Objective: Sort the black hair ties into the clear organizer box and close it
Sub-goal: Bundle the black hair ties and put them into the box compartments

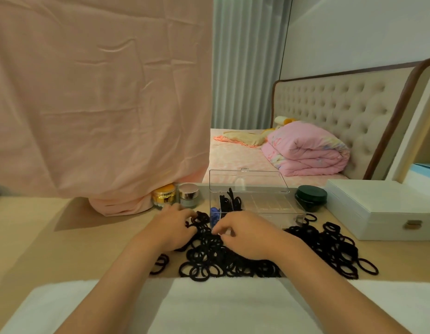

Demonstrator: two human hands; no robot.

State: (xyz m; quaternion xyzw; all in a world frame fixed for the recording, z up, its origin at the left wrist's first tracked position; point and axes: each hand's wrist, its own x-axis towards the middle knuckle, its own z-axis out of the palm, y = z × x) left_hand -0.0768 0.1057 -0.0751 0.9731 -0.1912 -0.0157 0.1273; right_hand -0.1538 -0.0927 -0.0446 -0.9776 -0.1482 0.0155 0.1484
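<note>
The beige worktop [40, 249] has its broadest bare stretch on the left, between the pile and the hanging pink cloth [100, 92], whose bunched lower end rests on the surface. On the right, room is tighter: a white latched case [378, 208] sits near the pile's far right edge. Along the near side a white towel [221, 307] covers the worktop's edge, and the front loops of the pile reach onto it. Behind, a gold jar [164, 196] and a rose-lidded jar [188, 195] stand side by side just left of the clear organizer box [276, 208], and a dark green round jar [310, 197] stands just right of it.

The box's lid [247, 182] stands upright at the back. A bunch of ties stands on end in a rear-left compartment, a small blue item [215, 213] lies in the front-left one, and the right side looks bare.

The black hair ties [329, 247] lie in a wide, tangled heap of thick fabric loops against the box's front wall.

The left grip [170, 227] curls its fingers round a few ties at the heap's rear left. The right grip [245, 235] pinches a tie between thumb and forefinger, just in front of the box.
</note>
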